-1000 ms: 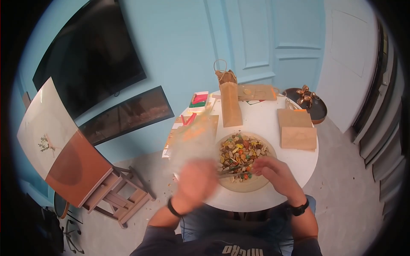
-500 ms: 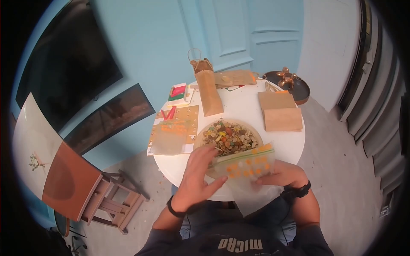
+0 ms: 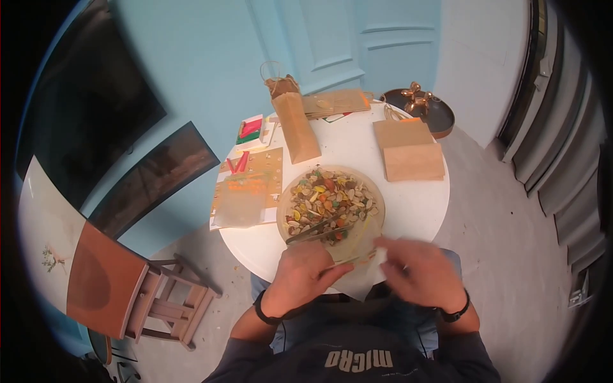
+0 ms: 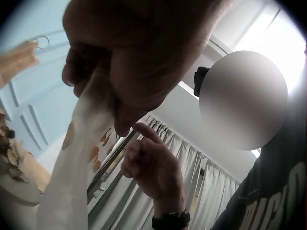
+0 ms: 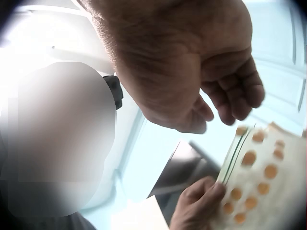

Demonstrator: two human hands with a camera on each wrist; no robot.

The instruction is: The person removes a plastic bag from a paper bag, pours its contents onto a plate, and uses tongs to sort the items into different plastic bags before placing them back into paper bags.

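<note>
My left hand (image 3: pixel 300 271) pinches the zip edge of a translucent zip bag (image 5: pixel 268 191) printed with orange dots. The bag hangs flat at the table's near edge, its green zip line visible in the right wrist view. Just off the bag's other end is my right hand (image 3: pixel 424 274), its fingers loosely bent and holding nothing; a gap to the bag shows in the right wrist view. In front of both hands a round beige tray (image 3: pixel 378 191) bears a heap of mixed dried pieces (image 3: pixel 329 198), brown, yellow, orange and green. Long metal tongs (image 3: pixel 310 235) lie across the heap.
A tall paper bag (image 3: pixel 299 127) stands behind the tray. Folded paper bags lie at right (image 3: pixel 414 163) and back (image 3: pixel 338 102). On the left, another dotted bag (image 3: pixel 239 204) lies on a patterned sheet (image 3: pixel 271 169), near a pink-and-green box (image 3: pixel 251 131). A dark round side table (image 3: pixel 440 118) stands beyond.
My left hand brought the zip bag from the left to the near edge. Half a second ago my right hand held it and my left was free; now the left pinches it and the right is off.
</note>
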